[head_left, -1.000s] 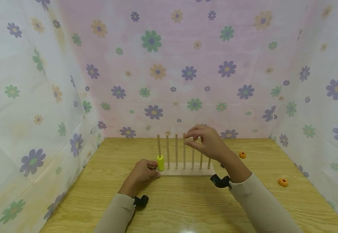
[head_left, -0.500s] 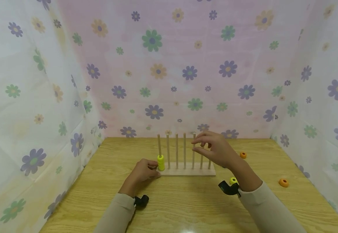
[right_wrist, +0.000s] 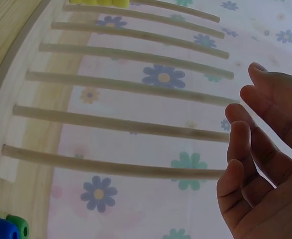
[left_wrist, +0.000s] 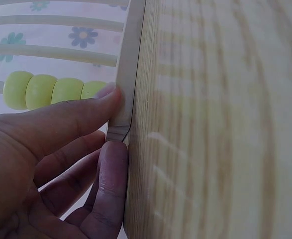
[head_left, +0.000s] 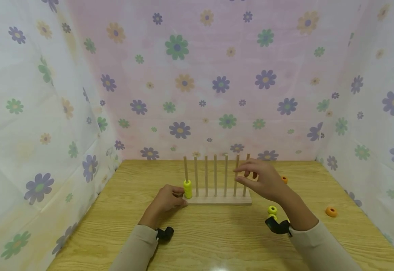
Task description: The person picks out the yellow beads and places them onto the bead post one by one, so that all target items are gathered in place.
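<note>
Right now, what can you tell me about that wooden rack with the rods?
The rack looks like pale, plain wood: a flat, narrow rectangular base with seven thin round rods standing upright in one row. Four yellow beads show stacked at the foot of the leftmost rod; the other six rods carry none. It sits flat on the table. The left hand holds its left end; the right hand is beside the right-hand rods, and I cannot tell if it touches them.

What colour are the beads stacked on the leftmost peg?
The beads are yellow, clearest from the left wrist.
</note>
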Available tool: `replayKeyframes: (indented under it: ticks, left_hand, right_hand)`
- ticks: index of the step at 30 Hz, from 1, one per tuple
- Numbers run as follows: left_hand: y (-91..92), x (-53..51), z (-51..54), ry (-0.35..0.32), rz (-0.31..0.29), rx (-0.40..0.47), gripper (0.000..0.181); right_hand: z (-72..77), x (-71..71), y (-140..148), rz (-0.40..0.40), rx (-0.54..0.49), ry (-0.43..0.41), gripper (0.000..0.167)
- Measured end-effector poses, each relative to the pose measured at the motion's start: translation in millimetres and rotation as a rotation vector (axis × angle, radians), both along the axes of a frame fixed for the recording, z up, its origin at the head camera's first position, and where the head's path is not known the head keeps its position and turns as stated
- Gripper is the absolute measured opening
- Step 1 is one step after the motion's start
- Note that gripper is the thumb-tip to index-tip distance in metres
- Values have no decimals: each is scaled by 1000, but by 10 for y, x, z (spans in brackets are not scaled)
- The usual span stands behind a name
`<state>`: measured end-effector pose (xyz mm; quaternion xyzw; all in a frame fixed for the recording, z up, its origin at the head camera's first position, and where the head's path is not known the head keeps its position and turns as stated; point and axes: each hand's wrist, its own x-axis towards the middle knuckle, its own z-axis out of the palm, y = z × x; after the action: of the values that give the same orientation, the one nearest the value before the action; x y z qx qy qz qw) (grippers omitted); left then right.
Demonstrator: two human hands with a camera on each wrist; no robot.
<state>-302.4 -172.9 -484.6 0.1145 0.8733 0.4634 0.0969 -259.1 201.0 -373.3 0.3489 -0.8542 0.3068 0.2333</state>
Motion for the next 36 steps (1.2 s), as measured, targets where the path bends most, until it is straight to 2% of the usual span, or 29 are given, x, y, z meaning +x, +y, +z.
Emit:
replayKeyframes:
  ticks: [7,18,28,36]
  left_hand:
    - [-6,-10,10,7,-1,-3,52]
    - [0,0,29,13,4,-13,51]
    - [-14,13,37,21,-2,-26,49]
    - [1,7,5,29,0,-32,48]
  right_hand:
    - [-101,-6,103,7,-9,24,24]
    - [-193,59,252,-27,-11,-44,21]
    - [-282,78,399,-52,22,-49,20]
    - [-372,62,575,-66,37,-147,15]
